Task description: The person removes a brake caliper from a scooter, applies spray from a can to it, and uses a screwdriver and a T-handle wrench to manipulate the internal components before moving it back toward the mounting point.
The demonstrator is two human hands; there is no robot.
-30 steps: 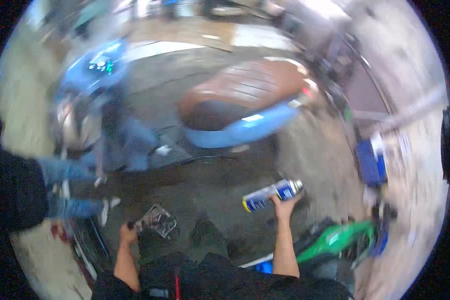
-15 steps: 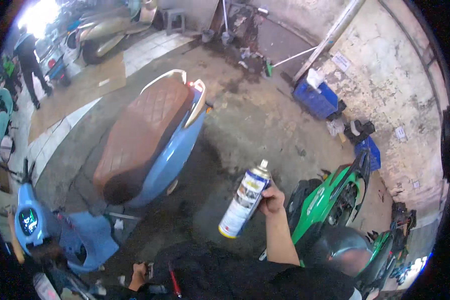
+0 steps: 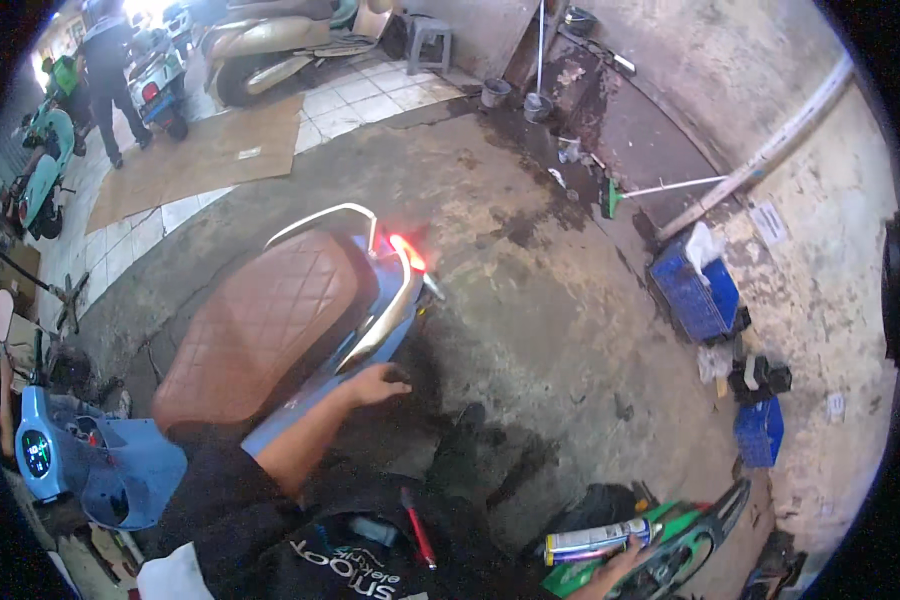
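Note:
My left hand (image 3: 375, 383) reaches over the right side of a blue scooter (image 3: 300, 420), beside its quilted brown seat (image 3: 250, 320); its fingers are loosely extended and I see nothing in them. The scooter's red tail light (image 3: 406, 250) glows at the rear. Low at the lower right, my right hand (image 3: 625, 555) grips a spray can (image 3: 585, 542) lying nearly horizontal, above a green motorbike (image 3: 690, 530). A red pen (image 3: 418, 525) is clipped to my dark clothing. The scooter's lit display (image 3: 37, 452) is at the left.
A person (image 3: 110, 80) stands among parked scooters at the back left; another's arm (image 3: 7, 390) shows at left. Cardboard (image 3: 200, 150) covers some tiles. Blue crates (image 3: 695, 300), a broom (image 3: 660, 188), buckets (image 3: 495, 92) and a grey stool (image 3: 428, 45) line the walls.
My left hand has risen from low by my body to the scooter's side, without the object it held earlier. The spray can has dropped lower and tipped sideways. My view has shifted.

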